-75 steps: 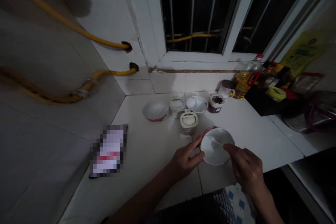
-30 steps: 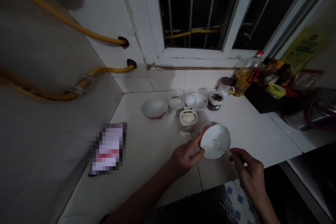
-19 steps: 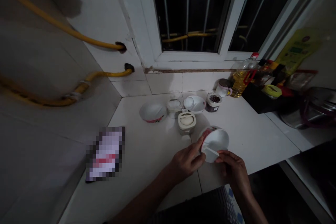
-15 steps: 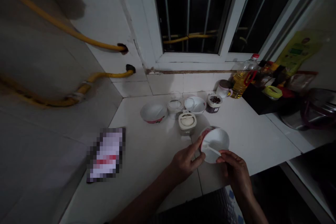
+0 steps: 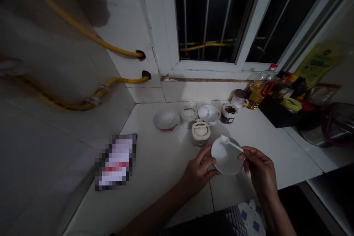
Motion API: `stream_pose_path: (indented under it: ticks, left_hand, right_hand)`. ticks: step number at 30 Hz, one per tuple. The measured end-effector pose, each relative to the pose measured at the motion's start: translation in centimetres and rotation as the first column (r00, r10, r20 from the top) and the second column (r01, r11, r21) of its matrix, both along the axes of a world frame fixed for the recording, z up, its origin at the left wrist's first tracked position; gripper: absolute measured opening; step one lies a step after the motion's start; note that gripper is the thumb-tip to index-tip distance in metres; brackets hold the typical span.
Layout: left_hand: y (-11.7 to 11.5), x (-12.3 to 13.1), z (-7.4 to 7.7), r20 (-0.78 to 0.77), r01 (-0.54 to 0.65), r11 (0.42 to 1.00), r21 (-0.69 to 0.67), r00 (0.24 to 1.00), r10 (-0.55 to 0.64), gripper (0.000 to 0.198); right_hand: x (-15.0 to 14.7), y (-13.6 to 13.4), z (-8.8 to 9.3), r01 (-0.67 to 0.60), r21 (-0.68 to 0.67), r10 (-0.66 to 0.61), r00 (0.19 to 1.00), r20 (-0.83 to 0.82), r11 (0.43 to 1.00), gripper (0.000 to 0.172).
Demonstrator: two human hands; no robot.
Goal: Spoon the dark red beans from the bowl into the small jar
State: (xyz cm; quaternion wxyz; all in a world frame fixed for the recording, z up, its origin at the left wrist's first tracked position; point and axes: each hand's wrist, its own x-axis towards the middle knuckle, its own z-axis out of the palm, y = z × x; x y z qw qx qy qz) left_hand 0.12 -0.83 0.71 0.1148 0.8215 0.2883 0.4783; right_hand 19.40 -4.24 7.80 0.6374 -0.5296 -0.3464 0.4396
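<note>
My left hand (image 5: 201, 167) grips the rim and side of a small white bowl (image 5: 226, 162) with a reddish outside, its opening tilted toward me. Between the fingers of my right hand (image 5: 258, 162) is the handle of a small white spoon (image 5: 231, 143). The spoon's head lies over the bowl's far rim; whether the two touch I cannot tell. Just beyond the bowl stands a square jar (image 5: 201, 132) with a pale frame on top and white contents. What is in the held bowl, if anything, is hard to make out.
Behind are a larger bowl (image 5: 166, 120), a clear jar (image 5: 188, 116), another bowl (image 5: 213, 116), a dark-filled jar (image 5: 229, 113) and a lidded mug (image 5: 239, 99). An oil bottle (image 5: 260, 90) stands at the right. A blurred-out flat object (image 5: 117, 162) lies left on the counter (image 5: 155, 166).
The spoon has lifted from inside the bowl to its far rim, and my right hand has risen rightward with it. The bowl is now turned more toward me. The whole view has shifted slightly.
</note>
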Motion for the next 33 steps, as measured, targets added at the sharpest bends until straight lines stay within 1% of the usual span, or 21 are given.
stream_pose_path:
  ticks: [2,4,6,7,8,10,12,13,14,15,17,18,19,21,25,27,30,33]
  left_hand:
    - [0.1,0.0,-0.1,0.010,0.000,0.999,-0.040,1.000,0.001,0.021]
    - [0.2,0.0,-0.3,0.012,0.003,0.997,-0.080,1.000,-0.002,0.021]
    - [0.2,0.1,-0.5,0.006,0.008,0.993,-0.121,1.000,-0.008,0.020]
    - [0.2,0.1,-0.5,0.000,0.006,0.989,-0.146,1.000,-0.006,0.020]
    - [0.2,0.1,-0.5,-0.009,0.001,0.985,-0.175,1.000,-0.003,0.019]
    - [0.2,0.1,-0.6,-0.030,-0.014,0.972,-0.233,1.000,0.007,0.018]
    - [0.3,0.1,-0.5,-0.042,-0.027,0.963,-0.267,0.999,0.016,0.018]
    - [0.3,0.1,-0.5,-0.046,-0.030,0.960,-0.279,0.999,0.018,0.019]
    - [0.4,0.1,-0.4,-0.048,-0.031,0.956,-0.291,0.999,0.018,0.019]
    - [0.4,0.1,-0.4,-0.047,-0.033,0.953,-0.300,0.999,0.020,0.020]
    - [0.5,0.1,-0.4,-0.040,-0.030,0.948,-0.316,0.999,0.018,0.021]
    - [0.5,0.1,-0.4,-0.036,-0.028,0.946,-0.323,0.999,0.017,0.022]
    - [0.5,0.1,-0.5,-0.036,-0.025,0.943,-0.332,0.999,0.014,0.023]
    - [0.6,0.0,-0.5,-0.038,-0.021,0.934,-0.357,0.999,0.008,0.023]
    - [0.7,0.0,-0.6,-0.035,-0.010,0.920,-0.391,0.999,-0.004,0.023]
    - [0.7,0.0,-0.6,-0.031,-0.004,0.912,-0.409,0.999,-0.009,0.024]
    - [0.7,0.0,-0.5,-0.019,0.012,0.899,-0.438,1.000,-0.022,0.025]
    - [0.7,-0.1,-0.4,-0.015,0.030,0.890,-0.454,0.999,-0.041,0.026]
  right_hand:
    - [-0.6,1.4,0.7,-0.035,0.050,0.031,0.996,0.087,0.998,0.022]
    - [-1.3,2.7,0.9,-0.074,0.102,0.050,0.974,0.222,0.992,0.021]
    - [-2.2,3.8,0.7,-0.096,0.159,0.024,0.914,0.405,0.983,0.019]
    - [-2.6,4.3,0.4,-0.112,0.195,-0.006,0.856,0.517,0.974,0.018]
    - [-2.9,4.6,0.1,-0.141,0.238,-0.044,0.771,0.635,0.961,0.017]
    - [-3.4,5.1,-0.4,-0.229,0.336,-0.167,0.541,0.824,0.914,0.018]
    - [-3.5,5.3,-0.7,-0.337,0.413,-0.313,0.314,0.896,0.846,0.022]
    - [-3.5,5.3,-0.7,-0.386,0.437,-0.374,0.231,0.898,0.812,0.023]
    - [-3.5,5.4,-0.7,-0.429,0.451,-0.420,0.172,0.891,0.782,0.025]
    - [-3.5,5.4,-0.6,-0.463,0.455,-0.450,0.131,0.884,0.760,0.027]
    - [-3.4,5.4,-0.5,-0.509,0.455,-0.479,0.093,0.873,0.731,0.027]
    - [-3.4,5.4,-0.3,-0.519,0.455,-0.480,0.095,0.872,0.724,0.027]
    - [-3.3,5.3,-0.2,-0.518,0.455,-0.469,0.113,0.876,0.724,0.027]
    - [-2.9,5.0,0.1,-0.476,0.456,-0.413,0.199,0.889,0.752,0.025]
    - [-1.4,3.6,0.9,-0.292,0.397,-0.247,0.438,0.864,0.870,0.018]
    - [-0.3,2.7,1.0,-0.218,0.331,-0.179,0.518,0.836,0.918,0.016]
    - [1.1,1.5,0.7,-0.137,0.191,-0.073,0.596,0.800,0.972,0.019]
    - [1.8,0.8,-0.2,-0.125,0.036,0.050,0.625,0.779,0.991,0.026]
